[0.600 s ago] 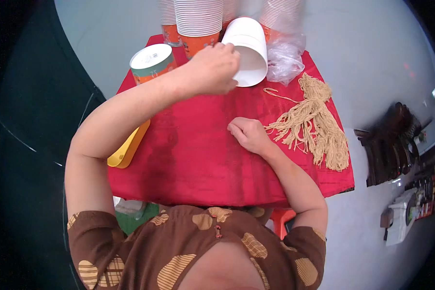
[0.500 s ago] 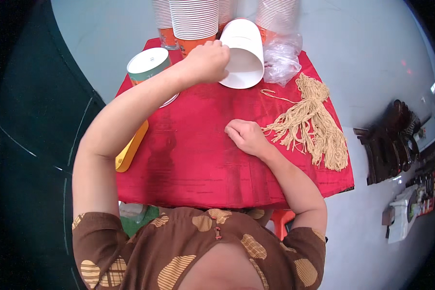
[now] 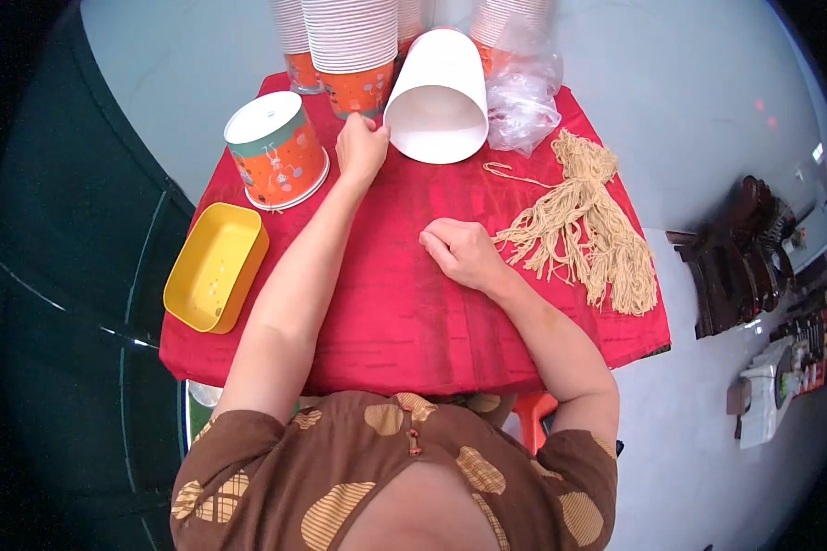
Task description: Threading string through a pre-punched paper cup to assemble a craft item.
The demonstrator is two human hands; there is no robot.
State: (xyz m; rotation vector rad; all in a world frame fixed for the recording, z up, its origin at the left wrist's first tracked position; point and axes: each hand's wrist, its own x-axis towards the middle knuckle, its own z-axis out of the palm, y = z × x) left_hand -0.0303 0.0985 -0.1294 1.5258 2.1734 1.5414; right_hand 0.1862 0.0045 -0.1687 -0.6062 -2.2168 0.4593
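My left hand [image 3: 362, 151] is closed, with curled fingers, just beside the rim of a white paper bucket [image 3: 439, 66]. The bucket lies on its side, its open mouth facing me; whether my knuckles touch it I cannot tell. Lower on the table my right hand [image 3: 465, 254] rests with its fingers folded in. What either hand holds, if anything, is hidden. To the right of my right hand spreads a bundle of tan yarn [image 3: 590, 220], its loose strands ending close to my wrist. Left of my left hand an orange and green printed paper bucket [image 3: 283, 170] stands upside down.
A yellow plastic box [image 3: 213, 266] with small bits inside sits at the table's left edge. Tall stacks of orange paper buckets [image 3: 354, 37] stand at the back, with a crumpled clear plastic bag [image 3: 524, 106] beside them. A red cloth [image 3: 386, 312] covers the table.
My left hand has moved left and toward me, from in front of the white bucket's mouth to beside its left rim. The yellow box now shows fully. My right hand stays in place.
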